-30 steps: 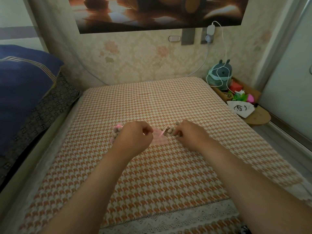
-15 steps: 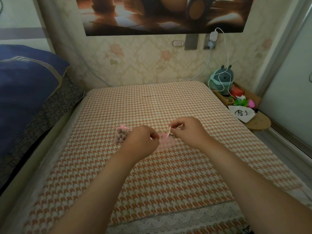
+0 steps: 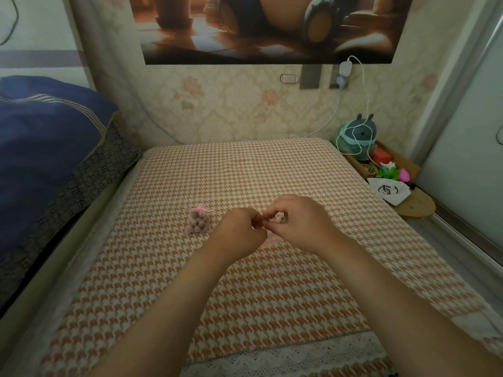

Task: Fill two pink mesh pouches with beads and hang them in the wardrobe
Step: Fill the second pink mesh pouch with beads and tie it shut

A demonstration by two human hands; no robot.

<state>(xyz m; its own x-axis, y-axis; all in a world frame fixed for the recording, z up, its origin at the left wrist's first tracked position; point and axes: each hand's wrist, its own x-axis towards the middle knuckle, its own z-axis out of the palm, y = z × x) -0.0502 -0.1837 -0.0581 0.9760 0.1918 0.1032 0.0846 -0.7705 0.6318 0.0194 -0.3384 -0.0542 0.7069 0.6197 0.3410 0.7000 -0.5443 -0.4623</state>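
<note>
A pink mesh pouch [image 3: 199,223], tied at the top and full of round tan beads, lies on the houndstooth-covered bed [image 3: 245,295], left of my hands. A second pink pouch [image 3: 272,240] lies mostly hidden under my hands. My left hand [image 3: 239,232] is curled, its fingertips pinching at this pouch's top. My right hand [image 3: 302,224] meets it fingertip to fingertip, with a few pale beads [image 3: 280,218] showing inside its curled fingers.
A blue pillow [image 3: 46,148] lies on the left. At the right, a low wooden shelf [image 3: 413,205] holds a teal plush toy [image 3: 359,137], small toys and a white bag [image 3: 389,190]. A white cable hangs from a wall charger [image 3: 345,69].
My hands have come together from either side of the second pouch, and their fingertips now touch. The view has tilted down a little. The filled pouch has not moved.
</note>
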